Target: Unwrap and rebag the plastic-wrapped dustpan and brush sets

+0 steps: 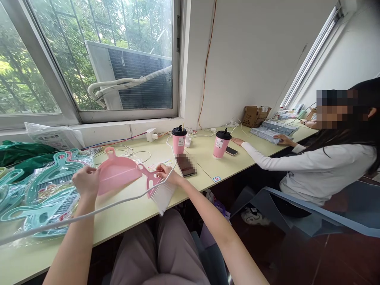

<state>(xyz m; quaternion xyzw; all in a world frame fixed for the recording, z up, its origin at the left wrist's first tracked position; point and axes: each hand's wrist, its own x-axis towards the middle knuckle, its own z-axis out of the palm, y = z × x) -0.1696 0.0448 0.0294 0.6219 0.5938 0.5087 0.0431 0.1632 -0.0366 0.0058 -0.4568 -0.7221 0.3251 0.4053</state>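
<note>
My left hand (86, 182) grips the edge of a pink dustpan (118, 174), which lies over the table with its handle loop pointing to the window. In my right hand (169, 174) is a small pink hand brush (152, 183), held by its head. Its white bristles (163, 196) point down past the table's front edge, and its handle loop reaches toward the dustpan. Both hands are closed, with the fingertips partly hidden. A white cable (118, 203) runs across in front of the dustpan and past the brush.
Several green dustpan-and-brush sets (52, 190) in clear plastic fill the table's left side. Two pink lidded cups (179, 143) and a phone (186, 164) stand or lie to the right. Farther right, a co-worker (326, 166) sits on a blue chair (311, 209) beside grey boxes (273, 132).
</note>
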